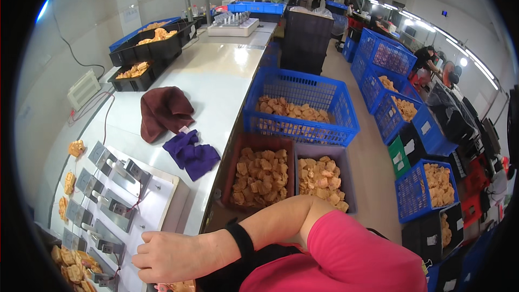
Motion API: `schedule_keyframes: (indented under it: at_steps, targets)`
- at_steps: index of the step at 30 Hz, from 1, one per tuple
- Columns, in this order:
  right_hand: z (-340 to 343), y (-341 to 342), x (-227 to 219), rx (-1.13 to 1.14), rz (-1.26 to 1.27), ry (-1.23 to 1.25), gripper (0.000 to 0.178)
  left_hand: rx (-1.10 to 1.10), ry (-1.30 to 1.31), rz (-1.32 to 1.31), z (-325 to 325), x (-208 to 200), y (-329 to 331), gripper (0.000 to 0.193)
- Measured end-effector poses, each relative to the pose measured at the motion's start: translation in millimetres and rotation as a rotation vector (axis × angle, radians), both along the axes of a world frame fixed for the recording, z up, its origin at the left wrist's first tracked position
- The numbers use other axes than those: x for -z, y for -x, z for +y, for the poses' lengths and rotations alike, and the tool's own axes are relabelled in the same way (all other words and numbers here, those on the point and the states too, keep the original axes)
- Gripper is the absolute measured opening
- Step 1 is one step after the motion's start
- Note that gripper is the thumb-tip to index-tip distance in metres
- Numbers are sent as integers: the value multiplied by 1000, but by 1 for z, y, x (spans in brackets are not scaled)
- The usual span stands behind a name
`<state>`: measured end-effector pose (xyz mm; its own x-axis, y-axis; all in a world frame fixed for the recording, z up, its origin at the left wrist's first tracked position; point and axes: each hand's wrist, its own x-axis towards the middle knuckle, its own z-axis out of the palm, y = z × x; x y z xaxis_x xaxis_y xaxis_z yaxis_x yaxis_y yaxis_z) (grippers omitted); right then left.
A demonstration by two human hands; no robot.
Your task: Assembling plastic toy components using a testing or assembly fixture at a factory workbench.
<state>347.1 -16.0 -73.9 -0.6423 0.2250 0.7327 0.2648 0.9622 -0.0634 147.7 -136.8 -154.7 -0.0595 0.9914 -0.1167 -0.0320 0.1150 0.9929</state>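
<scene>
My right hand point(172, 255) reaches in from the right, a black band on its wrist, and hovers over the near edge of a white board point(172, 197). Its fingers are curled in; whatever they hold, if anything, is hidden. Just below it, small tan pieces point(181, 285) show at the lower edge. The board carries a row of grey metal clamp fixtures point(116, 210) with white handles and thin wires. Single tan moulded pieces point(70, 183) lie along the far-left side of these fixtures. A pile of tan pieces point(75, 266) sits at the lower left. My left hand is out of view.
A brown cloth point(165, 112) and a purple cloth point(192, 154) lie on the white bench point(219, 84). Black trays point(162, 48) stand at its back left. Beside the bench are a red-brown bin point(233, 170), a grey bin point(351, 184) and a blue crate point(303, 136). More crates point(397, 57) line the right.
</scene>
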Motion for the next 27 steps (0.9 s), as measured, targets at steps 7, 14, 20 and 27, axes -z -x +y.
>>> schedule_keyframes:
  at_steps: [7, 14, 20, 27]
  targets:
    - [32, -11, -10, -31, 137, 84, 21, -217, -22, -605, -8, -38, -24, 42]
    - [47, -40, 7, 71, 175, 783, 7, -177, 30, -1380, 22, -66, -5, 50]
    - [46, -17, 17, -49, 121, 813, 13, -165, -77, -1469, 13, -67, 5, 46]
    - [41, -4, 24, -144, 79, 783, 19, -181, -78, -1537, 21, -63, 3, 45]
